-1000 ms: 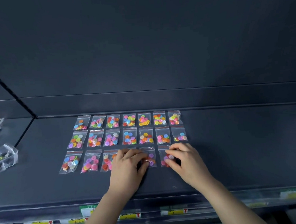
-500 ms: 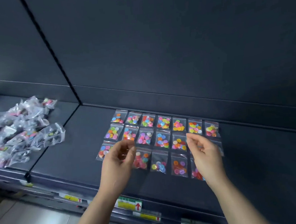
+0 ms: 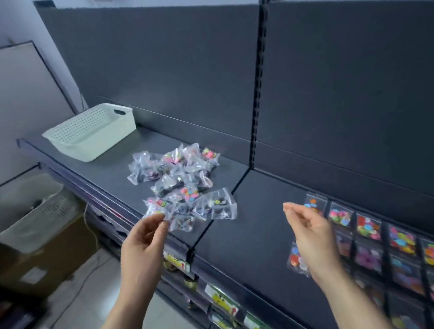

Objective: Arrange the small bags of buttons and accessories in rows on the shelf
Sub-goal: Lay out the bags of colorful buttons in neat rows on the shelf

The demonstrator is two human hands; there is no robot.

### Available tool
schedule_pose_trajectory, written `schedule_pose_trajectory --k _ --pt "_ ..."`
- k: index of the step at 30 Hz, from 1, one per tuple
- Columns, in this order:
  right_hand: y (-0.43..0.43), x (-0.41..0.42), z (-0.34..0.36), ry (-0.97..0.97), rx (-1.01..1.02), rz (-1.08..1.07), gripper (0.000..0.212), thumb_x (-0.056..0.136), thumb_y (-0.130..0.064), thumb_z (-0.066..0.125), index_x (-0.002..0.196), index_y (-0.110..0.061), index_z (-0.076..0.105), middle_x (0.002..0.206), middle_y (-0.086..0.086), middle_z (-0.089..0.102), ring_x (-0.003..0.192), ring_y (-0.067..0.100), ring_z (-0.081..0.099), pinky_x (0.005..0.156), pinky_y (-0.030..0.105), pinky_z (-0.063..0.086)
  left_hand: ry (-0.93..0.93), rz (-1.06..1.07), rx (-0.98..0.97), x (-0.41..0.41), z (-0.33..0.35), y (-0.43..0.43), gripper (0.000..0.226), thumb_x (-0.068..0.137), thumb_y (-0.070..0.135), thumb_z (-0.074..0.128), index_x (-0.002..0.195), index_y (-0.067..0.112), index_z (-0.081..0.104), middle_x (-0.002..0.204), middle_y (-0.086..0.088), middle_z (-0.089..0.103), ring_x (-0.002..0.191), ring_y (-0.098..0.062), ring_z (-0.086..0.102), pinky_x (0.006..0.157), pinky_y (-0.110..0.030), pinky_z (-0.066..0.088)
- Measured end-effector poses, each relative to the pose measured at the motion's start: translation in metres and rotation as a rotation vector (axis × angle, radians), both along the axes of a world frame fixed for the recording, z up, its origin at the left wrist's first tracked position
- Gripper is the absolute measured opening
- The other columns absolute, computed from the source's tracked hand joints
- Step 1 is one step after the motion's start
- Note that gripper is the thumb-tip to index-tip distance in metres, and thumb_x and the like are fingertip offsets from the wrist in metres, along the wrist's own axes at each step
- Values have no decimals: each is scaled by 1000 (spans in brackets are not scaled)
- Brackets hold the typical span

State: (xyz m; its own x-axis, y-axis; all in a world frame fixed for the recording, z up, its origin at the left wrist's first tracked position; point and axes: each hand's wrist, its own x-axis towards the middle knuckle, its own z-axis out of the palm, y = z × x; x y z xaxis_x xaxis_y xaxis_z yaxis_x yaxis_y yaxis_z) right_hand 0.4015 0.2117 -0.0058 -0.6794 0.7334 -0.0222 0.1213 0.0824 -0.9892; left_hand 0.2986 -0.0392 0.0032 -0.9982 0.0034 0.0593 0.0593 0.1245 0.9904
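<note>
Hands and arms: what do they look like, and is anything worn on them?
Both the left hand and the right hand are bare: no glove, ring or watch shows. The forearms are bare too; no sleeve is in view.

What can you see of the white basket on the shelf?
The white basket is a rectangular tub, plastic by its look, with perforated walls and a cut-out handle at its far end. It stands upright at the left end of the dark shelf, apart from the heap of loose bags; only the shelf touches it.
</note>
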Motion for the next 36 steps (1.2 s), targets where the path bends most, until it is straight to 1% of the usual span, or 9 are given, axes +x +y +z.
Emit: schedule_pose_trajectory --k 4,12,14,18,22,26,28,32,36 --pt "-48 -71 1 3 -3 15 14 93 -19 59 101 -26 69 95 -20 67 89 -12 60 67 6 45 -2 15 -55 -64 5 -58 10 89 17 65 98 19 69 90 0 71 78 -12 64 73 -31 50" --pt "-96 -167 10 -47 37 0 17 94 -21 58 106 -21 69 99 -17 67 91 -9 59 80 17 46 -1 -64 -223 -182 13 -96 10 90 20 63 98 21 68 91 6 69 78 -5 63 65 -16 44" --pt "-94 -185 11 -64 60 -18 19 94 -20 57 108 -20 69 103 -14 68 92 -10 58 79 14 46 3 -110 -264 -207 15 -87 9 91 22 63 98 23 67 90 9 69 80 -1 63 64 -11 42" --pt "-80 -222 11 -102 90 -43 20 94 -21 56 109 -19 69 102 -11 68 90 -6 59 84 26 51 36 -210 -345 -260 10 -52 10 90 21 63 99 20 68 90 6 70 80 -7 64 64 -15 44" --pt "-58 -260 6 -116 126 -56 14 91 -21 59 99 -22 71 93 -14 69 89 0 63 82 23 51 130 -342 -571 -311 -4 -6 21 89 23 63 109 18 68 100 4 69 81 -10 63 71 -21 46" --pt "-42 -299 0 -151 185 -8 13 89 -16 61 93 -24 71 85 -17 67 83 -3 62 68 6 45 160 -517 -823 -352 -23 32 39 88 34 63 125 22 61 122 6 65 108 -27 57 94 -35 46" --pt "-36 -318 -7 -178 192 23 13 88 -14 62 93 -20 72 83 -18 67 82 -1 63 73 13 47 176 -571 -960 -362 -28 43 36 86 34 62 121 27 63 116 9 67 113 -25 52 93 -33 45" --pt "-29 -344 -19 -279 221 100 19 86 -15 65 104 -12 71 95 -4 71 89 8 65 85 26 52 191 -566 -906 -370 -29 47 7 78 24 69 83 29 67 82 10 70 84 -17 64 75 -29 52" --pt "-27 -357 -24 -324 241 136 24 84 -13 68 108 -10 69 97 -2 68 87 10 63 82 21 49 42 -570 -611 -379 -20 34 13 81 18 72 70 20 65 64 0 70 58 -14 65 60 -29 53"
